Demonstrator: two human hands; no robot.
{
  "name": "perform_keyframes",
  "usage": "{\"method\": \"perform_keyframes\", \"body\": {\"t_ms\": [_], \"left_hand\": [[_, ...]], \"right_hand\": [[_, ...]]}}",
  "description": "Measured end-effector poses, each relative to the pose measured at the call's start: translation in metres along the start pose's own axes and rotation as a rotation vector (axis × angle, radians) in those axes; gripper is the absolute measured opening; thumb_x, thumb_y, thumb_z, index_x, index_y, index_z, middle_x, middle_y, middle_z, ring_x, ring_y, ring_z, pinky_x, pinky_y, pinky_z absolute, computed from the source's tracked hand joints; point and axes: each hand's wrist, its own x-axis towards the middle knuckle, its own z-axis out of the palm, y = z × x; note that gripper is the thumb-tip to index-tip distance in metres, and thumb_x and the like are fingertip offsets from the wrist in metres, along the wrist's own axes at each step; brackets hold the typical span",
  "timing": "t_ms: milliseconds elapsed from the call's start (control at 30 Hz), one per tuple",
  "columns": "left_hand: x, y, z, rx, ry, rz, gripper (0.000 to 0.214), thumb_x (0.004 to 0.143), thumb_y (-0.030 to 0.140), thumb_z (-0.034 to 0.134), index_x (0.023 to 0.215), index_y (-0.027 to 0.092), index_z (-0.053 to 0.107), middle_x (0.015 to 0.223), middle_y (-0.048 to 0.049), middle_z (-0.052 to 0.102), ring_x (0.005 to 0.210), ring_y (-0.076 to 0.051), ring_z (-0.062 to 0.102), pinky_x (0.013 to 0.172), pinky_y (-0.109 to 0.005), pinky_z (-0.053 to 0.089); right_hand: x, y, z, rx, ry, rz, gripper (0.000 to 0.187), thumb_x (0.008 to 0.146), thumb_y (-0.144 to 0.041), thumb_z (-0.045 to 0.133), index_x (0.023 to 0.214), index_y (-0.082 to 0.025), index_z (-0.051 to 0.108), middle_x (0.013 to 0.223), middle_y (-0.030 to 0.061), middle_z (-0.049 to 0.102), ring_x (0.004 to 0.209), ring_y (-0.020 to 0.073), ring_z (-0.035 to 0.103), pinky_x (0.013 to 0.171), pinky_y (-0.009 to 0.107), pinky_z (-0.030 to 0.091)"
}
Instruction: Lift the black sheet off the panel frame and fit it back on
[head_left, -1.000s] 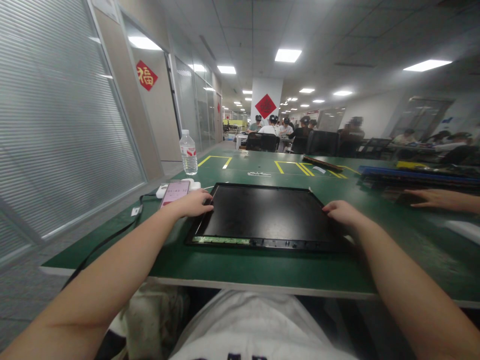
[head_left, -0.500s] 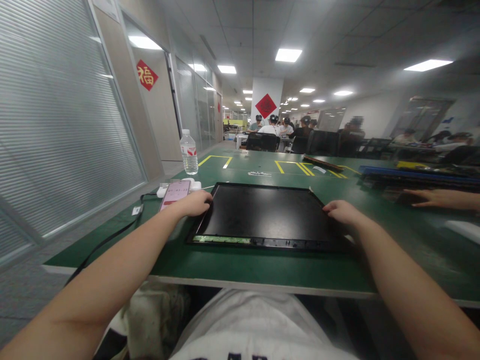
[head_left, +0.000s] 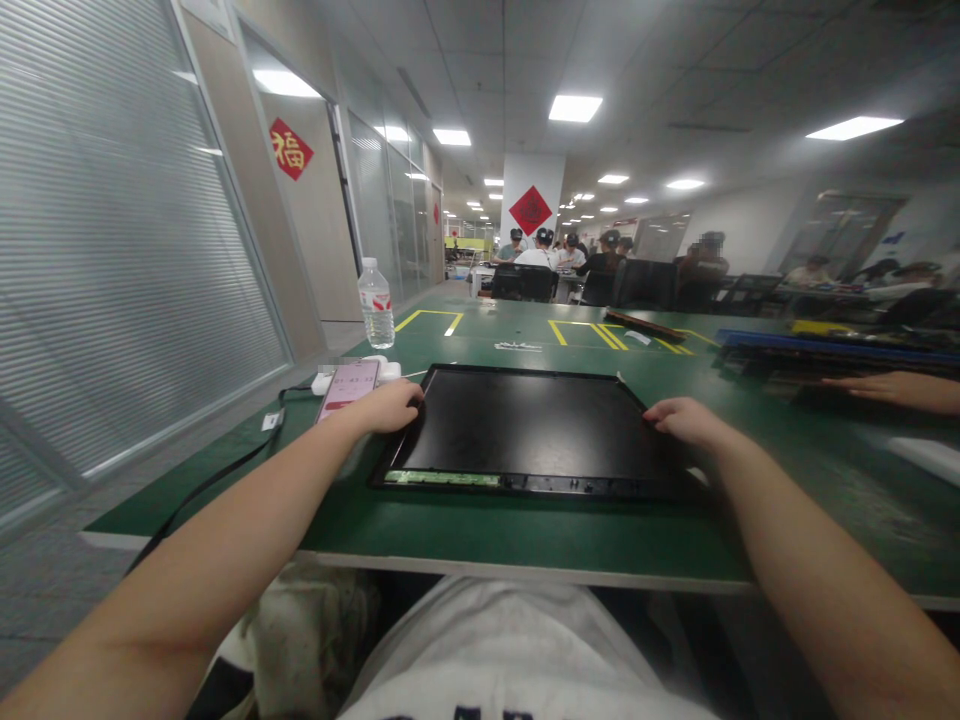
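Note:
A black flat display panel (head_left: 525, 420) lies on the green table (head_left: 480, 535) in front of me, with a green circuit strip (head_left: 442, 479) along the left part of its near edge. My left hand (head_left: 395, 404) grips the panel's left edge, fingers curled over the frame. On the opposite side, my right hand (head_left: 681, 419) is closed on the right edge, thumb and fingers at the border. The undersides of both grips are hidden. Beside my left wrist lies a phone (head_left: 346, 385) with a lit pink screen, resting against a white power strip (head_left: 388, 370).
A water bottle (head_left: 376, 305) stands behind the phone. A black cable (head_left: 217, 480) runs off the table's left side. At right, a co-worker's hand (head_left: 885, 388) rests by long blue and black parts (head_left: 825, 350). A dark strip (head_left: 646, 325) lies at the far edge.
Both my hands keep their hold on the panel, which stays in place. The co-worker's hand at the right has shifted slightly to the right.

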Motion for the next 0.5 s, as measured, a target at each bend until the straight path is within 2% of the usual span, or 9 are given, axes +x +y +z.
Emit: {"method": "perform_keyframes", "body": {"t_ms": [233,367,500], "left_hand": [[-0.0020,0.0025,-0.0022,0.014,-0.015,-0.002,0.039,0.081,0.016,0.049,0.114,0.012,0.069,0.119,-0.0151,0.069,0.110,-0.027,0.065,0.096,-0.031,0.047],[-0.0016,0.0028,-0.0013,0.000,-0.035,-0.011,0.040,0.082,0.015,0.048,0.116,0.009,0.067,0.121,-0.0172,0.068,0.111,-0.027,0.064,0.097,-0.032,0.046],[-0.0007,0.0014,0.0012,-0.042,-0.086,-0.081,0.042,0.085,0.017,0.046,0.123,0.011,0.062,0.120,-0.0167,0.069,0.106,-0.027,0.067,0.093,-0.035,0.049]], "right_hand": [[-0.0042,-0.0060,0.0019,0.075,-0.010,0.073,0.036,0.066,0.003,0.057,0.092,-0.012,0.076,0.077,0.0066,0.072,0.064,0.0161,0.064,0.066,0.025,0.050],[-0.0072,-0.0076,0.0032,0.084,0.003,0.087,0.037,0.067,0.002,0.057,0.095,-0.012,0.076,0.075,0.0067,0.071,0.065,0.0161,0.065,0.065,0.025,0.049],[-0.0108,-0.0101,0.0031,0.051,0.019,0.093,0.038,0.067,0.000,0.057,0.098,-0.012,0.075,0.074,0.0073,0.071,0.065,0.0169,0.065,0.065,0.025,0.050]]}}
